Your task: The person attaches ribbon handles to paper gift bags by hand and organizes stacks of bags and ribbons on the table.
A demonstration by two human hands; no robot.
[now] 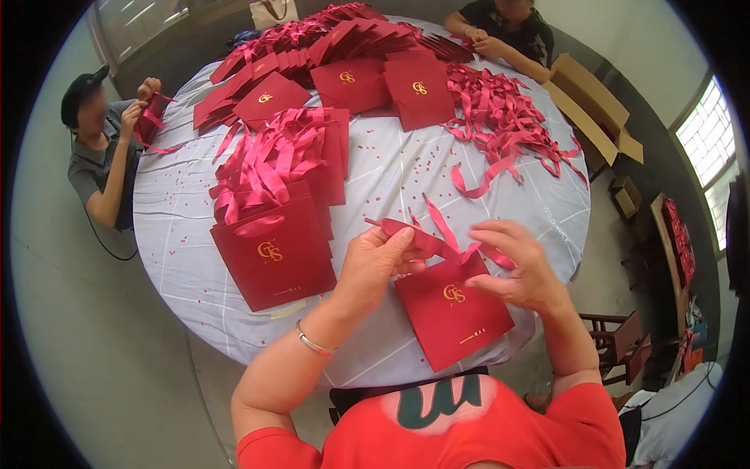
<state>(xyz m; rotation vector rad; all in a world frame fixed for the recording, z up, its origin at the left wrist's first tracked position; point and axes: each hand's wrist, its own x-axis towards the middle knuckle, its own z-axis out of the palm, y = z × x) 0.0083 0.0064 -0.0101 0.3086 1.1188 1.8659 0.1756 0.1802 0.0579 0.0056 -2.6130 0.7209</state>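
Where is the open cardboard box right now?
In the head view, the cardboard box sits at upper right, off the round table, beside a seated person's forearm.

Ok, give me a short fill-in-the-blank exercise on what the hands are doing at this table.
1. Both hands, left hand and right hand, hold a flat paper bag coloured ____.
2. The left hand's fingers pinch a ____ at the bag's top edge.
3. The bracelet sits on the ____ wrist.
4. The round table is covered by a cloth coloured ____.

Missing words: red; ribbon; left; white
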